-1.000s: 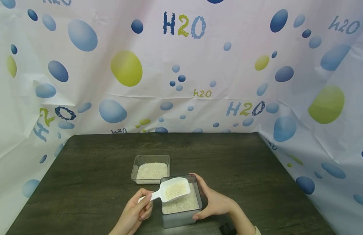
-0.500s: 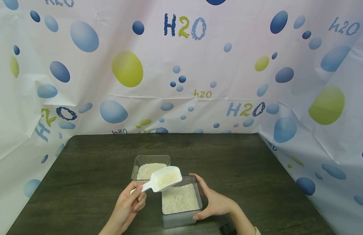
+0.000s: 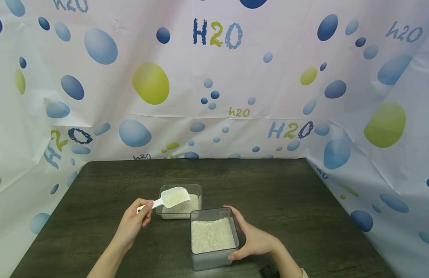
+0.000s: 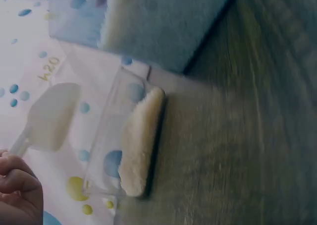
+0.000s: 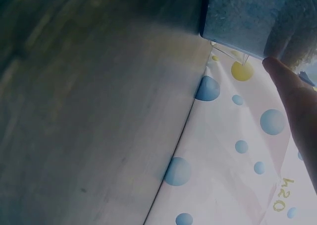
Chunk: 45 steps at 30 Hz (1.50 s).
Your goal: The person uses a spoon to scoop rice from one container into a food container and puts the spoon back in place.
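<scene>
My left hand point(image 3: 133, 219) grips the handle of a white scoop point(image 3: 173, 196) with rice in its bowl. The bowl is above a small clear container point(image 3: 198, 189), overlapping the rice inside it in the head view. From the left wrist view, the scoop point(image 4: 53, 117) is seen raised higher than the clear container's rice point(image 4: 141, 145). Nearer the person stands a deeper grey see-through container point(image 3: 211, 261), well filled with rice point(image 3: 212, 235). My right hand point(image 3: 254, 238) holds that grey container at its right side, thumb at the front corner, fingers round the back corner.
Both containers stand on a dark wood-grain table point(image 3: 287, 200). A white curtain point(image 3: 214, 69) printed with blue and green drops hangs behind and along both sides. A small black object point(image 3: 268, 271) lies by the right wrist at the front.
The left hand has carried the loaded scoop leftward and away from the person, from over the grey container to over the clear one. The right hand and both containers have stayed put.
</scene>
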{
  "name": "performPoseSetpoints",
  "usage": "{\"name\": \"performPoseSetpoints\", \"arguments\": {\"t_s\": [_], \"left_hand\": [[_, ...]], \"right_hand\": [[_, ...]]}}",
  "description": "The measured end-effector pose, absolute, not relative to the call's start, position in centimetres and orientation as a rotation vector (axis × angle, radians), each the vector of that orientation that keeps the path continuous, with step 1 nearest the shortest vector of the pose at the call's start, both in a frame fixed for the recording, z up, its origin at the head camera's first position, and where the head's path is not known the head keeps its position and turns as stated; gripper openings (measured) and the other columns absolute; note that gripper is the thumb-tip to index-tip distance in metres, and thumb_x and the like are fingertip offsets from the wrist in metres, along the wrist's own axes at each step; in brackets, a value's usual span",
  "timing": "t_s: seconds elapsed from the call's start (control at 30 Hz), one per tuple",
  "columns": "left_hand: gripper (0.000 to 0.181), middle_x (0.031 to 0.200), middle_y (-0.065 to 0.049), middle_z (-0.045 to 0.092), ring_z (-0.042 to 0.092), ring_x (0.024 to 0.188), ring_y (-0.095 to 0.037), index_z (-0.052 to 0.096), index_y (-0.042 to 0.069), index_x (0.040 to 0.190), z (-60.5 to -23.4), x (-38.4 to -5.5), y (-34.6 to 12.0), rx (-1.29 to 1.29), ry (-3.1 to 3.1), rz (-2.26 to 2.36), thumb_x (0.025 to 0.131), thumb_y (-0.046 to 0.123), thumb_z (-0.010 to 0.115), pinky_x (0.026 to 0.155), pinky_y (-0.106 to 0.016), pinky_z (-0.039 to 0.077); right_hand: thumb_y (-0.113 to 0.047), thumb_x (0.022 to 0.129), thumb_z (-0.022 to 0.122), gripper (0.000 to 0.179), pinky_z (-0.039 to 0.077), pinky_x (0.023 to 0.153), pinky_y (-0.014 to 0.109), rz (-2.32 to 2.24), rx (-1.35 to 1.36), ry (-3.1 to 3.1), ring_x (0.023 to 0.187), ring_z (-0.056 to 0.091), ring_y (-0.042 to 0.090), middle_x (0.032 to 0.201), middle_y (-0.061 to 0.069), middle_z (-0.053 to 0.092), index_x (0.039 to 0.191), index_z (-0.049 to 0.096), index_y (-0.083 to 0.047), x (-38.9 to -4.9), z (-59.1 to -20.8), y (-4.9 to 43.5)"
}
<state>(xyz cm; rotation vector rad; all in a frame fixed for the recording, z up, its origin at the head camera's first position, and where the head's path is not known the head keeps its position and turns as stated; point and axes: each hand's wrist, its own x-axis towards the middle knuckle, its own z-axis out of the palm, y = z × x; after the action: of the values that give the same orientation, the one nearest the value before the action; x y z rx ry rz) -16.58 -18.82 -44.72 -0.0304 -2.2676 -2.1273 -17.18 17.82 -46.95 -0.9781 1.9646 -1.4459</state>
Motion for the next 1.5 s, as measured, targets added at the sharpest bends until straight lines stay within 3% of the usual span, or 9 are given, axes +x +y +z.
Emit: {"name": "performPoseSetpoints", "arguments": {"t_s": [0.2, 0.43, 0.57, 0.93, 1.03, 1.2, 1.3, 1.5], "left_hand": [[0.026, 0.073, -0.002, 0.046, 0.039, 0.055, -0.008, 0.052, -0.006, 0.112, -45.3, -17.9, -18.7, 0.041, -2.573, -1.903, 0.103, 0.018, 0.051, 0.053, -0.021, 0.034], [0.025, 0.060, 0.003, 0.037, 0.028, 0.047, -0.006, 0.059, -0.003, 0.113, -44.9, -18.6, -18.3, 0.009, -2.751, -1.595, 0.101, 0.018, 0.055, 0.045, -0.020, 0.023], [0.024, 0.060, 0.003, 0.036, 0.024, 0.046, -0.006, 0.061, -0.003, 0.111, -44.1, -18.9, -18.3, -0.021, -2.804, -1.469, 0.100, 0.018, 0.056, 0.045, -0.020, 0.021], [0.020, 0.096, -0.016, 0.063, 0.037, 0.060, -0.018, 0.063, -0.003, 0.106, -42.1, -19.5, -19.6, -0.092, -2.909, -1.324, 0.097, 0.014, 0.056, 0.054, -0.031, 0.031], [0.020, 0.107, -0.020, 0.065, 0.049, 0.074, -0.022, 0.064, -0.002, 0.105, -41.6, -19.7, -20.1, -0.113, -2.932, -1.251, 0.097, 0.014, 0.056, 0.060, -0.034, 0.037], [0.020, 0.112, -0.024, 0.064, 0.059, 0.095, -0.030, 0.065, -0.001, 0.105, -40.8, -19.7, -20.9, -0.126, -2.959, -1.175, 0.097, 0.015, 0.056, 0.069, -0.041, 0.046], [0.020, 0.112, -0.024, 0.064, 0.060, 0.095, -0.030, 0.064, -0.001, 0.105, -40.6, -19.7, -21.2, -0.137, -2.951, -1.180, 0.098, 0.015, 0.055, 0.068, -0.040, 0.046], [0.019, 0.112, -0.024, 0.064, 0.049, 0.076, -0.022, 0.063, -0.002, 0.106, -40.3, -19.5, -21.1, -0.141, -2.911, -1.215, 0.098, 0.014, 0.055, 0.059, -0.033, 0.036]], "right_hand": [[-0.029, 0.084, 0.078, 0.111, 0.024, 0.107, 0.064, -1.435, -0.996, 1.972, 0.144, 0.003, 0.048, 0.158, 0.022, -0.009, 0.153, -0.009, -0.031, -17.1, -47.0, 17.7], [-0.030, 0.085, 0.077, 0.111, 0.021, 0.106, 0.070, -1.425, -0.990, 1.977, 0.142, -0.008, 0.052, 0.157, 0.023, -0.017, 0.153, -0.010, -0.031, -16.9, -47.0, 17.7], [-0.031, 0.085, 0.077, 0.111, 0.022, 0.105, 0.070, -1.434, -1.001, 1.975, 0.142, -0.007, 0.052, 0.158, 0.022, -0.016, 0.153, -0.010, -0.031, -16.9, -47.1, 17.7], [-0.029, 0.084, 0.078, 0.111, 0.025, 0.105, 0.067, -1.437, -1.001, 1.981, 0.143, 0.000, 0.048, 0.158, 0.023, -0.011, 0.153, -0.009, -0.032, -17.0, -47.1, 17.7], [-0.031, 0.084, 0.077, 0.111, 0.025, 0.105, 0.069, -1.428, -0.994, 1.987, 0.143, -0.003, 0.050, 0.158, 0.022, -0.014, 0.153, -0.009, -0.033, -17.0, -47.1, 17.7], [-0.032, 0.084, 0.077, 0.110, 0.024, 0.104, 0.071, -1.419, -0.980, 1.996, 0.142, -0.007, 0.052, 0.158, 0.021, -0.017, 0.153, -0.009, -0.034, -17.0, -47.1, 17.8], [-0.033, 0.084, 0.077, 0.110, 0.024, 0.103, 0.071, -1.421, -0.983, 1.995, 0.141, -0.008, 0.053, 0.158, 0.021, -0.017, 0.153, -0.009, -0.033, -17.0, -47.1, 17.8], [-0.033, 0.084, 0.077, 0.111, 0.024, 0.104, 0.071, -1.420, -0.978, 1.995, 0.142, -0.008, 0.053, 0.158, 0.020, -0.017, 0.153, -0.010, -0.033, -17.1, -47.0, 17.8]]}}
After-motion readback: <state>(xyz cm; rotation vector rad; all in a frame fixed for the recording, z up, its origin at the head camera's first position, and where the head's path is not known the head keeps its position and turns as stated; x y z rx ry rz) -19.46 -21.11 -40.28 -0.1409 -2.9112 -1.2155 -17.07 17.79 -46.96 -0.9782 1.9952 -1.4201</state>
